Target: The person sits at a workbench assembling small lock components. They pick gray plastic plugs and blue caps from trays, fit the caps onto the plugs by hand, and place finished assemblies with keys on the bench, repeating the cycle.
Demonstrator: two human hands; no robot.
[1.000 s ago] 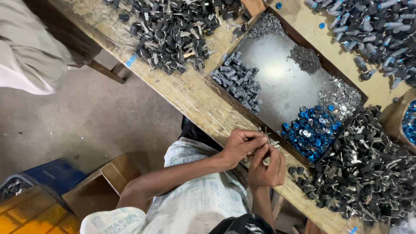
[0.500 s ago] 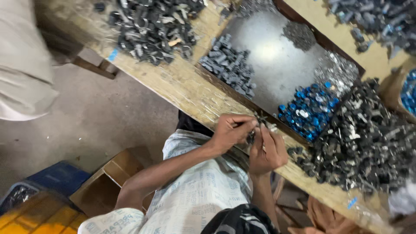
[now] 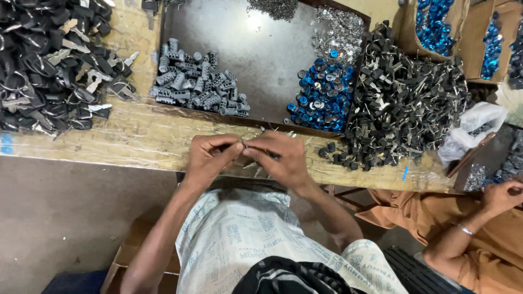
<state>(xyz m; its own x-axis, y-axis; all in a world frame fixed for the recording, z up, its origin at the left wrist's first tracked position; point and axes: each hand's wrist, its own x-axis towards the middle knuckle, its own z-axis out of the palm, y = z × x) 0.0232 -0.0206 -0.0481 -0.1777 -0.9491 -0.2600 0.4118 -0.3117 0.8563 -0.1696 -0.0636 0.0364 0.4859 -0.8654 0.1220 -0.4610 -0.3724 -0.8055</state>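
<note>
A small metal part (image 3: 256,146) is pinched between the fingertips of both hands, just above the near edge of the wooden tabletop (image 3: 136,136); its exact shape is too small to tell. The left hand (image 3: 210,158) has thumb and forefinger pressed together on the part's left end. The right hand (image 3: 283,158) grips the right end, its fingers curled and closed around it. The two hands touch at the fingertips.

Directly beyond the hands, a shallow dark metal tray (image 3: 256,54) sits on the tabletop. Inside it, a heap of grey cylindrical pieces (image 3: 196,81) lies at the left, blue caps (image 3: 324,98) at the near right corner, and small silvery bits (image 3: 338,32) at the far right.

A pile of black-headed keys (image 3: 49,60) covers the tabletop's left end. A second pile of black parts (image 3: 403,109) lies right of the tray, touching it. Cardboard boxes of blue caps (image 3: 436,27) stand at the far right corner.

Another person's hand (image 3: 504,196) rests at the right edge.
</note>
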